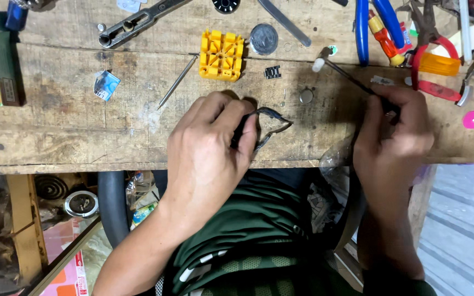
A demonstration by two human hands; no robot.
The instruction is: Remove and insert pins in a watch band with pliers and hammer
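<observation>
From the head view I see my left hand closed around a dark watch, its metal band looping out over the wooden tabletop. I judge it light, rigid at the case, floppy and slippery along the band (best held by the case). My right hand has its fingers pinched tight on a thin tool pointing toward a small metal disc

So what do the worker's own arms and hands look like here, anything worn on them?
Both are bare: the left hand and right hand show no gloves, rings or watch, and the forearms are uncovered to the bottom of the frame. No sleeve reaches them. The dark green shirt below has pale stripes near its lower part.
</observation>
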